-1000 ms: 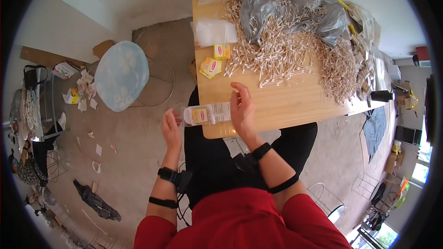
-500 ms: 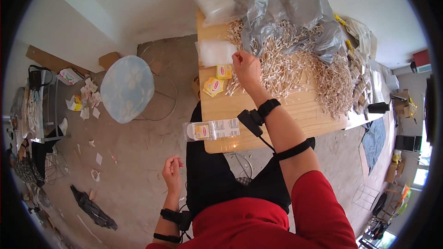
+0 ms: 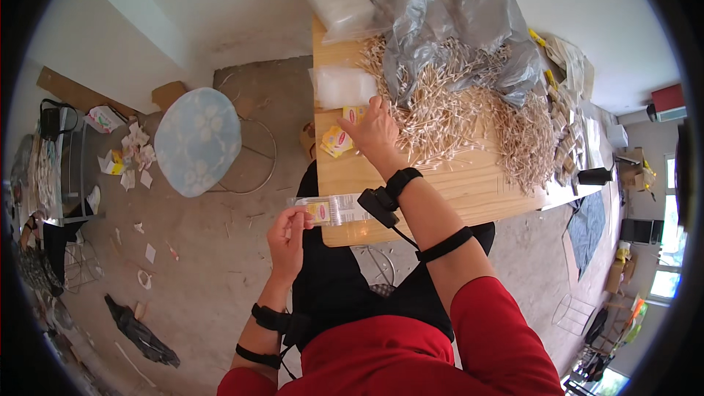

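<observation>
The cards (image 3: 336, 143) are yellow and red, the plastic bag (image 3: 447, 0) grey, the stool (image 3: 198, 143) pale blue with whitish florals.

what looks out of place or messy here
Paper scraps lie loose on the floor left of the light blue stool, and a dark crumpled sheet lies below them in view; both look dropped. The clear packet at the left hand juts past the left edge of the table.

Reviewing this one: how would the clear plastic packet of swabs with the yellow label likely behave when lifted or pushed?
The clear plastic packet is probably light, since its swabs look slim. Its flat right section looks thin, so it may bend. Its left end overhangs the wooden table, so pushing it left could tip it off.
</observation>
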`<state>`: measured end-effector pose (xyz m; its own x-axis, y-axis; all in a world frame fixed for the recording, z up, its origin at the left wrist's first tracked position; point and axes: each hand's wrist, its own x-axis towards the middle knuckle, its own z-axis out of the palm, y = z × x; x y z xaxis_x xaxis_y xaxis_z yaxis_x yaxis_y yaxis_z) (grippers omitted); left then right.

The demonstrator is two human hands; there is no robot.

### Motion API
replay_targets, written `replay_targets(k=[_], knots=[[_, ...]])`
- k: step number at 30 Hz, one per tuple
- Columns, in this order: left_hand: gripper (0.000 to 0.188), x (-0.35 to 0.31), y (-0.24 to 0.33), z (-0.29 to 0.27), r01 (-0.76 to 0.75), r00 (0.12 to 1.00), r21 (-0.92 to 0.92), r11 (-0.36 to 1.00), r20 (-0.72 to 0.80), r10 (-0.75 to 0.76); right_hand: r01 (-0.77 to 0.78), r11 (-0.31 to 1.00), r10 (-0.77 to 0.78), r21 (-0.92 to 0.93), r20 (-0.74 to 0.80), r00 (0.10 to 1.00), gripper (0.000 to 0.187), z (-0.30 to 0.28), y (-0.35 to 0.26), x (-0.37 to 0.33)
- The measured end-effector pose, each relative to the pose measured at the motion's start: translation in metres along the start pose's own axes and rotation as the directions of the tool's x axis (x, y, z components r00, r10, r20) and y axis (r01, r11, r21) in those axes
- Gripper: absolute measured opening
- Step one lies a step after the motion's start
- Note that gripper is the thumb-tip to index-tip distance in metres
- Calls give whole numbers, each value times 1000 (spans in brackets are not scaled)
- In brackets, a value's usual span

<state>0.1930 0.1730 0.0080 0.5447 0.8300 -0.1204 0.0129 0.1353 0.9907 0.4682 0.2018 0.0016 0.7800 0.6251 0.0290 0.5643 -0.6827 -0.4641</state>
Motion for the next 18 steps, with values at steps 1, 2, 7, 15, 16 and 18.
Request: replay_targets(k=[1, 2, 7, 15, 16, 18], knots=[[17, 3, -3, 0, -1, 1000, -1, 1000, -6, 1, -23, 1000, 23, 4, 33, 999, 67, 0, -3, 0], [18, 5, -4, 1, 9, 1000, 62, 998, 11, -10, -47, 999, 47, 4, 70, 996, 71, 1, -4, -1], [28, 63, 11, 14, -264, 964, 472, 841, 158, 214, 174, 980, -158, 94, -155, 975, 48, -4, 10, -18], [65, 163, 4, 38, -555, 826, 721, 414, 536, 174, 62, 965, -69, 254, 17, 998, 31, 28, 24, -78], [65, 170, 2, 38, -564, 814, 724, 398, 568, 122, -3, 955, -15, 297, 59, 998, 33, 28, 25, -77], [64, 178, 4, 40, -580, 793, 718, 383, 606, 64, -81, 938, 49, 337, 101, 994, 35, 27, 25, -73]])
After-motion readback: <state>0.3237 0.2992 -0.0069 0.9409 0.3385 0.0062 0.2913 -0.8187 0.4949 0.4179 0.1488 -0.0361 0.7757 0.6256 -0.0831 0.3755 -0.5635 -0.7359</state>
